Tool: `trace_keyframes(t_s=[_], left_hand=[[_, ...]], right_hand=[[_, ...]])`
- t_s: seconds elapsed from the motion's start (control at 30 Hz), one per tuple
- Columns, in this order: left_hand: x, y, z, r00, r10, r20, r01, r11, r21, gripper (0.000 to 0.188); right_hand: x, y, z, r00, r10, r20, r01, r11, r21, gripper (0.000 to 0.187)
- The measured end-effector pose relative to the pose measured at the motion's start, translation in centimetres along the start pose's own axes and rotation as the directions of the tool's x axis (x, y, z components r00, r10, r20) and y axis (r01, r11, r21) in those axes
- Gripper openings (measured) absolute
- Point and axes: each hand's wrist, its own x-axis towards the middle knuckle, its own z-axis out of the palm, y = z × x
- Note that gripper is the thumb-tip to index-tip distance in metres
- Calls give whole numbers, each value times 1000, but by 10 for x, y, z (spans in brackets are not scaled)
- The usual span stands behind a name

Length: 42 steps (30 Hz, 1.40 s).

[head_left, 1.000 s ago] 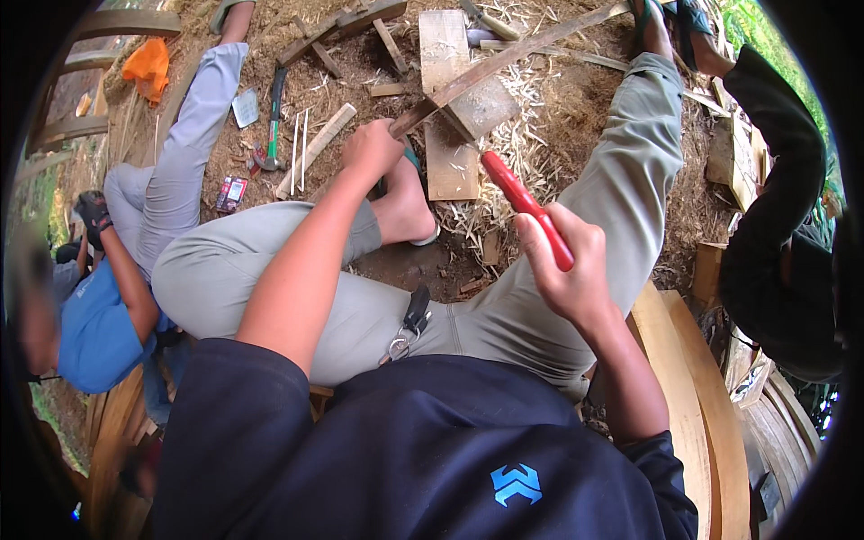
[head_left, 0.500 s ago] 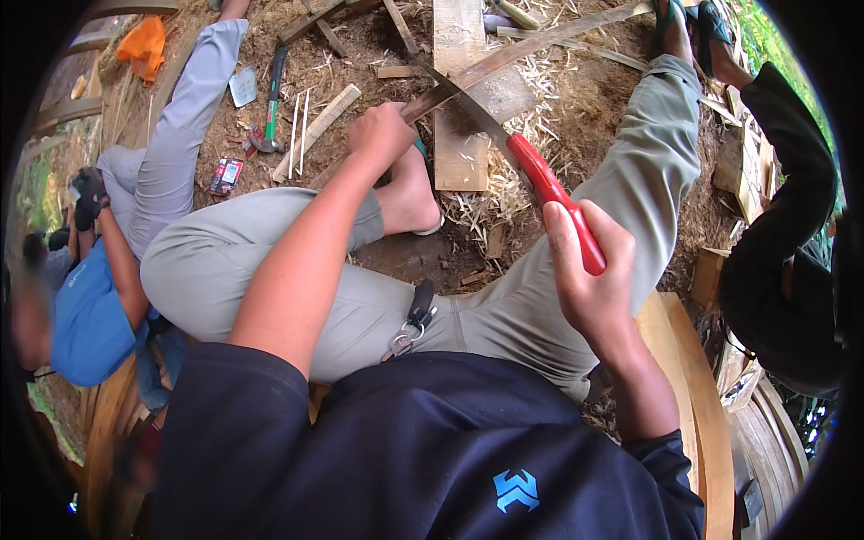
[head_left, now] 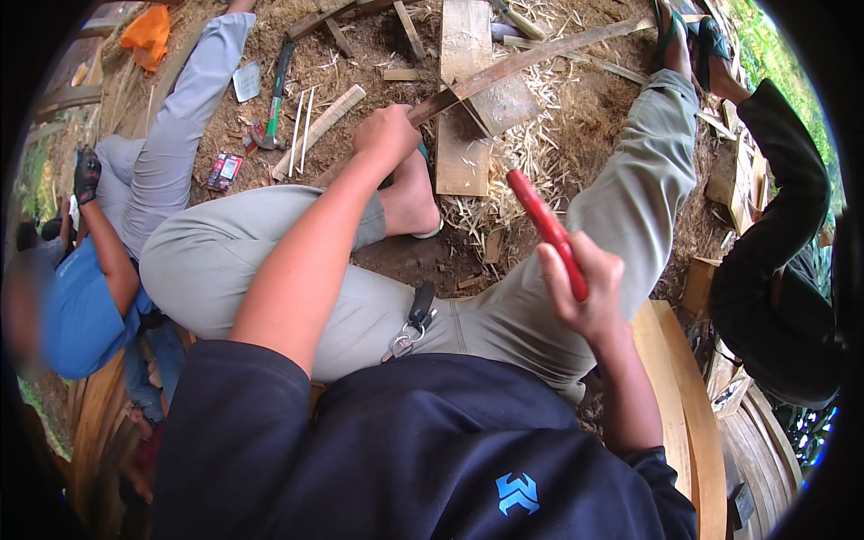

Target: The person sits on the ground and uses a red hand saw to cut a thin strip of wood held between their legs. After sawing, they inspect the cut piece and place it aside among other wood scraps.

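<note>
My left hand (head_left: 387, 138) is closed around the near end of a long, narrow wooden strip (head_left: 531, 51), pressing it down by my bent leg. The strip slants away to the far right across a light plank (head_left: 463, 162). In my right hand (head_left: 587, 281), above my thigh, is the red handle of a hand saw (head_left: 545, 225). Its thin blade points up and left toward the strip and is hard to make out, seen nearly edge-on. Whether the blade touches the wood I cannot tell.
A green-handled hammer (head_left: 274, 103), a short batten (head_left: 319, 130) and a red packet (head_left: 224, 170) lie on the ground at left. Pale shavings (head_left: 526, 148) cover the ground around the plank. One person in blue (head_left: 90, 301) sits at left; another in black (head_left: 778, 261) is close at right.
My right hand has drawn the saw back slightly toward me, and its blade shows less broadly. My left hand stays on the strip. The person at left has raised a gloved hand.
</note>
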Motion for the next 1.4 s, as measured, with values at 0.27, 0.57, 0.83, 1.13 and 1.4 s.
trace_keyframes(t_s=[0.27,0.57,0.83,1.13,1.4], left_hand=[[2,-3,4,999,34,-22,-34,999,-1,43],[3,-4,3,999,33,-12,-33,999,16,46],[9,-9,13,990,105,-97,-100,994,53,45],[5,-4,5,997,73,-29,-70,994,89,39],[6,-6,7,996,69,-57,-65,996,57,39]], right_hand=[[19,-14,-5,973,222,-64,-202,952,231,28],[15,-8,-2,935,350,-62,-297,865,405,27],[117,-41,-5,983,182,2,-182,979,91,45],[20,-39,-59,973,224,-55,-190,913,360,23],[-20,-18,-72,942,328,-68,-283,888,363,34]])
